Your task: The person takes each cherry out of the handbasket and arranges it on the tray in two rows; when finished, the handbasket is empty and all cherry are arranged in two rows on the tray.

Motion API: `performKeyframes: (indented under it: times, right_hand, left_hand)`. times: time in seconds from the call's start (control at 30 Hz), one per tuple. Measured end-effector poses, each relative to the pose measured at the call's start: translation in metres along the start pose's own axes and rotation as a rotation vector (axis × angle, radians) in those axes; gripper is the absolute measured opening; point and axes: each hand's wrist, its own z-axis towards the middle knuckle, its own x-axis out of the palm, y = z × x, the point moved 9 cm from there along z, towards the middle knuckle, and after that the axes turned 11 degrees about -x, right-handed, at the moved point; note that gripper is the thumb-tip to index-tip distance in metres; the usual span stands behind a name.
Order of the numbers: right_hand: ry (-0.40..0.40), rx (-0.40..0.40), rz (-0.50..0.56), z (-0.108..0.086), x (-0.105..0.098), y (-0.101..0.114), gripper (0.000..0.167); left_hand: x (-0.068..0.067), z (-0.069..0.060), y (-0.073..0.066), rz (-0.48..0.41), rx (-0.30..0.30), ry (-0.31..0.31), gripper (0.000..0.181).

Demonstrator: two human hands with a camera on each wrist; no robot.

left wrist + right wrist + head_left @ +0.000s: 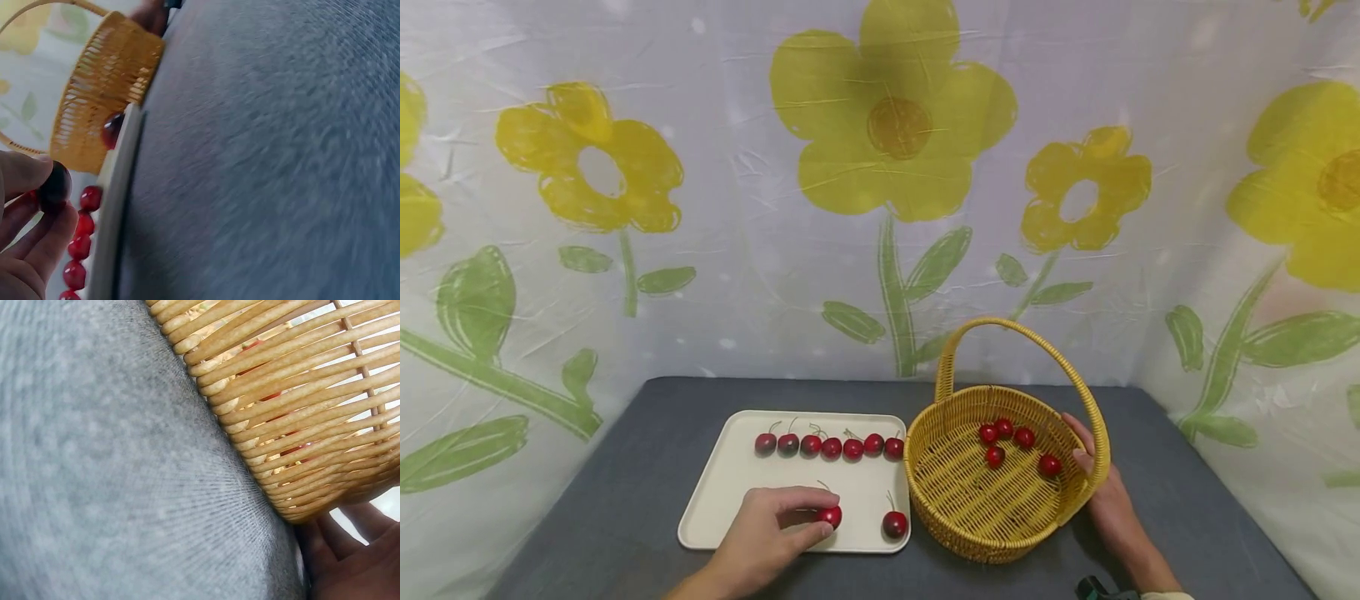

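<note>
In the head view, my left hand (763,529) pinches a dark red cherry (830,517) between thumb and fingers over the front part of the white tray (707,508). The left wrist view shows the same cherry (56,185) at the fingertips. Behind it, a row of several stemmed cherries (831,448) lies along the tray's far side. A single cherry (894,525) lies at the front right corner. My right hand (1108,500) grips the right side of the yellow wicker basket (977,546), its thumb at the rim. Several cherries (995,456) lie inside the basket.
The basket's tall arched handle (1022,329) rises over its opening. Basket and tray stand side by side, almost touching, on a dark grey tabletop (625,483). A flower-printed curtain (730,275) hangs behind and at both sides.
</note>
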Motion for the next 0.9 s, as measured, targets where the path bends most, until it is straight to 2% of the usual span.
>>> performKeyframes:
  times: [0.13, 0.23, 0.5, 0.73, 0.9]
  right_hand:
    - [0.007, 0.005, 0.013, 0.0, 0.001, -0.001, 0.054]
    - [0.005, 0.017, 0.007, 0.0, 0.001, -0.001, 0.054]
    - [0.006, 0.041, -0.048, 0.002, 0.0, -0.003, 0.054]
    - [0.006, 0.03, -0.039, 0.003, 0.0, -0.004, 0.054]
    - [0.009, 0.019, -0.025, 0.001, -0.001, -0.005, 0.054]
  left_hand:
    - [0.015, 0.006, 0.004, 0.011, -0.03, 0.061, 0.028]
    - [0.025, 0.011, 0.004, 0.05, -0.019, 0.079, 0.027]
    - [0.04, 0.02, 0.005, 0.23, -0.005, 0.065, 0.025]
    - [0.046, 0.022, -0.002, 0.216, 0.037, 0.075, 0.024]
    - [0.05, 0.024, 0.0, 0.221, 0.022, 0.088, 0.023]
